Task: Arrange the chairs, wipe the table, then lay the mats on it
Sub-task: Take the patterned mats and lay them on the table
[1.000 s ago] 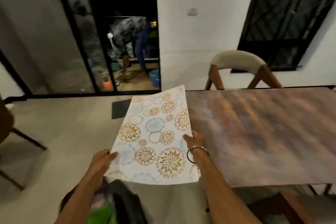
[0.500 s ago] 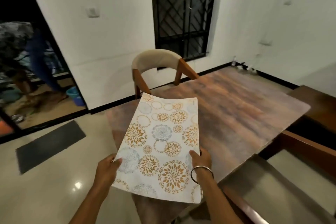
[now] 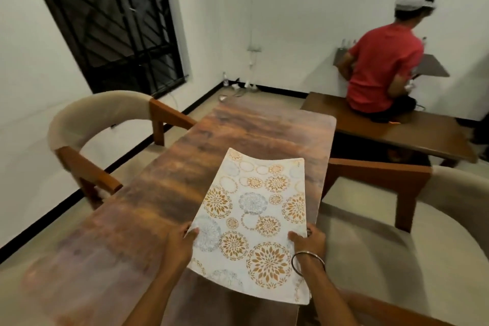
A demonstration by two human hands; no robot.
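Observation:
I hold a white mat (image 3: 254, 222) printed with orange and grey flower circles above the right part of the brown wooden table (image 3: 164, 193). My left hand (image 3: 178, 246) grips its left edge and my right hand (image 3: 308, 242), with a metal bangle on the wrist, grips its right edge. The mat bends slightly and its far end points away from me. One chair (image 3: 95, 124) with a beige curved back stands at the table's left side. Another beige chair (image 3: 407, 222) stands at the right side.
A person in a red shirt (image 3: 383, 66) sits on a wooden bench (image 3: 412, 130) beyond the right chair, facing the wall. A barred dark window (image 3: 111, 21) fills the left wall. Cables and plugs (image 3: 243, 85) lie in the far corner.
The view has swung right, from the glass door to along the table. The mat, held in both hands, now hangs over the table's right part. The right chair and the seated person came into view.

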